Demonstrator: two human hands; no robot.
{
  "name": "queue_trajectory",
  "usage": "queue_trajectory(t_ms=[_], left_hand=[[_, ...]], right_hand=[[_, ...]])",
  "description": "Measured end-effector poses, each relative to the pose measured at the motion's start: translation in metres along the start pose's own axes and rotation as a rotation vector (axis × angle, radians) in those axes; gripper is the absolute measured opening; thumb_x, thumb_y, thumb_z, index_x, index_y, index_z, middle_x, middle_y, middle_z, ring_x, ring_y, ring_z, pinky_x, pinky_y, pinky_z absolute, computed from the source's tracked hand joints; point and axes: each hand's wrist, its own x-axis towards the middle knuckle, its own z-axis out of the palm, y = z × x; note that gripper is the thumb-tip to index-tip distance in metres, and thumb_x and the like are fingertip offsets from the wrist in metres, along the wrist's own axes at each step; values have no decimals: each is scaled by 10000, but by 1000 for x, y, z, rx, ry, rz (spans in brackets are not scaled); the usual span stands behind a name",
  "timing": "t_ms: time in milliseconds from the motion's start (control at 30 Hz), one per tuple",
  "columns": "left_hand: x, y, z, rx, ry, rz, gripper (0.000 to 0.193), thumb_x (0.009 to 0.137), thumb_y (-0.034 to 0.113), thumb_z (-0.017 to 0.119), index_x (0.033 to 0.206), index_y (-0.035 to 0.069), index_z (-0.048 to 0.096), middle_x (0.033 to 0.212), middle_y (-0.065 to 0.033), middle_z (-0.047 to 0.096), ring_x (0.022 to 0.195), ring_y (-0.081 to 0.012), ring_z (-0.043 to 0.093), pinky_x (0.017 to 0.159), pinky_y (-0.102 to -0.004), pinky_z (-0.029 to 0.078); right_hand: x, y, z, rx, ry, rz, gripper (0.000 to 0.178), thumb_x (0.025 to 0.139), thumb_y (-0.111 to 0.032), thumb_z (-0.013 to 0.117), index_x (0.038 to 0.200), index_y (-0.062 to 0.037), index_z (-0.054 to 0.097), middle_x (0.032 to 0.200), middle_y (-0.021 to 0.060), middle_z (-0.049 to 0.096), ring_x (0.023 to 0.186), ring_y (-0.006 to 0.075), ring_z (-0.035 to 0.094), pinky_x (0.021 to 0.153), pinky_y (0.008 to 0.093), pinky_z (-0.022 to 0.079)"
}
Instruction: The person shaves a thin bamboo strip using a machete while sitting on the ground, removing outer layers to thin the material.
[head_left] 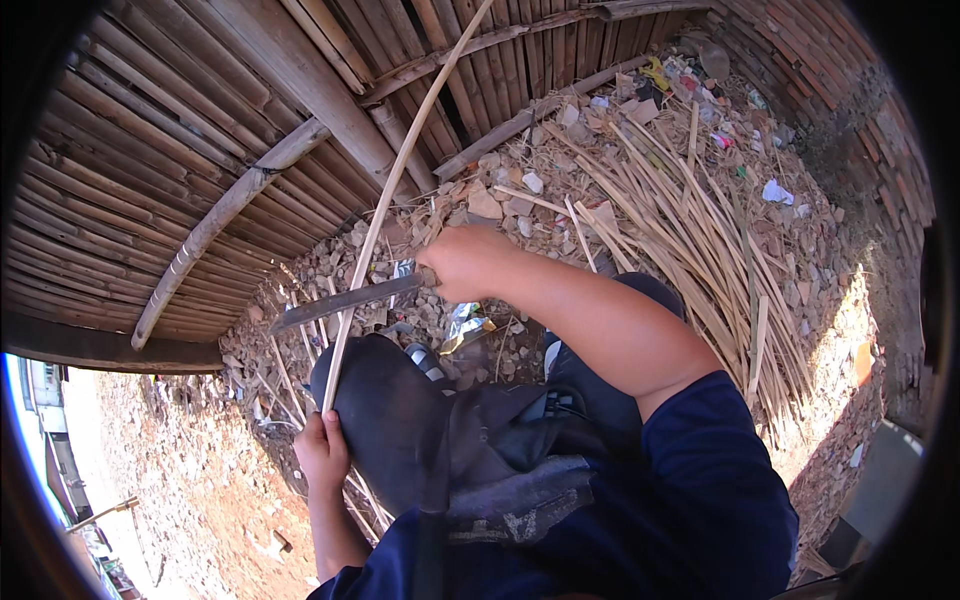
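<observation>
My left hand [322,447] is closed round the lower end of a long pale bamboo strip [387,190], beside my left knee. The strip slants up and away past the bamboo wall. My right hand [460,262] grips the handle end of a long dark machete [350,302], its handle mostly hidden in my fist. The blade points left and lies across the strip, just beyond the knee; whether it cuts into the strip I cannot tell. Dark trousers [390,420] cover my bent legs under the strip.
A heap of split bamboo strips [690,230] lies on the rubble to my right. Litter and stones [500,205] cover the ground ahead. A bamboo slat wall [150,200] rises at left and front, a brick wall [830,70] at far right. Sunlit dirt [200,480] lies at left.
</observation>
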Motion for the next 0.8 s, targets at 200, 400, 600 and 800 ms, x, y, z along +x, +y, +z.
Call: queue_trajectory(t_ms=[200,400,600,800], left_hand=[[1,-4,2,17,32,59,441,1045,305,569,712,26,499,544,-188,518,472,-374,537,476,-448,389],[0,-2,0,26,38,60,432,1042,310,578,721,30,510,555,-194,538,496,-397,563,485,-459,405],[5,3,-8,54,-38,34,433,1042,312,578,728,22,512,574,-216,544,532,-432,572,509,-483,417],[6,3,-10,34,-60,34,451,1050,323,565,722,20,498,565,-206,527,522,-421,559,508,-477,408]], right_hand=[[12,16,0,57,2,-3,300,710,-218,729,1000,-149,760,879,172,728,893,387,707,811,501,568],[13,22,9,74,24,0,273,693,-214,735,956,-149,759,882,158,732,884,386,703,797,505,562],[8,18,-12,18,-22,-18,233,686,-198,733,905,-120,737,880,159,727,895,388,701,789,510,554],[8,38,-17,-71,-97,10,377,726,-194,743,1101,-152,754,1024,165,739,1005,370,703,872,489,566]])
